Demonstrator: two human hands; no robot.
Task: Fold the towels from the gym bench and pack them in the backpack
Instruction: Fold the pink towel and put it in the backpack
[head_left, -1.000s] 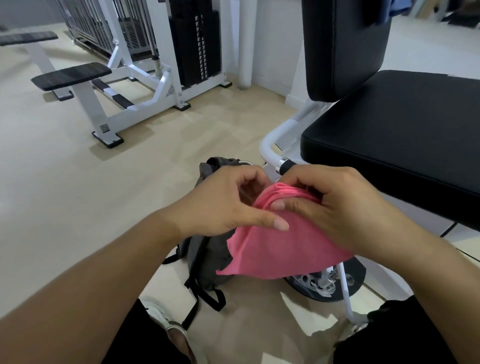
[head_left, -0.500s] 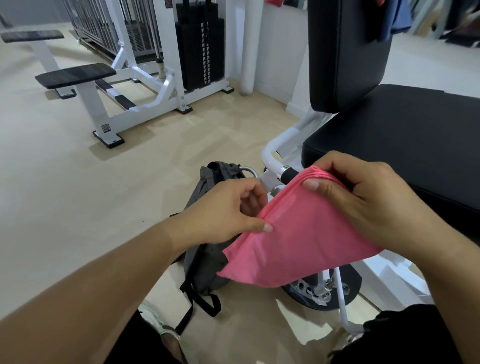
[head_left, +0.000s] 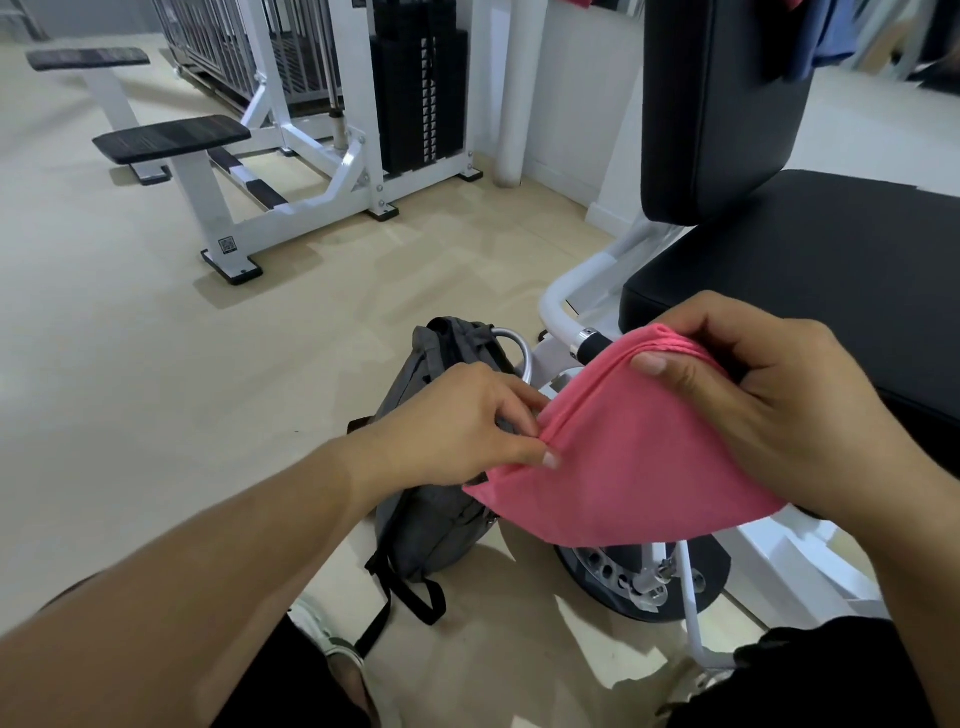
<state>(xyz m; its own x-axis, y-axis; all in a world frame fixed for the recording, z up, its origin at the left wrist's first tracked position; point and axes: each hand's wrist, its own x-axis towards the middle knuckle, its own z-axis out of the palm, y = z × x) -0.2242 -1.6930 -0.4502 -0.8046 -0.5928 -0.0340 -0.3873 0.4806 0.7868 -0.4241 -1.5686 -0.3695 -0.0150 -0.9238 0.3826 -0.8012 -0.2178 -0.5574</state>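
Observation:
A pink towel (head_left: 623, 462), folded into several layers, hangs in the air between my hands. My left hand (head_left: 457, 426) pinches its left edge between thumb and fingers. My right hand (head_left: 769, 384) grips the upper right corner, thumb on top of the stacked layers. Below the towel a grey backpack (head_left: 431, 525) with black straps stands on the floor, leaning against the white frame of the gym bench (head_left: 810, 270). Part of the backpack is hidden behind my left hand and the towel.
The bench has a black seat and an upright black back pad (head_left: 722, 104). A round black base (head_left: 613, 577) sits under the towel. A white weight machine (head_left: 322, 171) with black pads stands at the back left. Blue cloth (head_left: 826, 31) hangs at the top right.
My hands have drawn apart along the towel's edge: the right hand rose to the right with its corner, the left stayed low. The pink towel now spreads wider between them.

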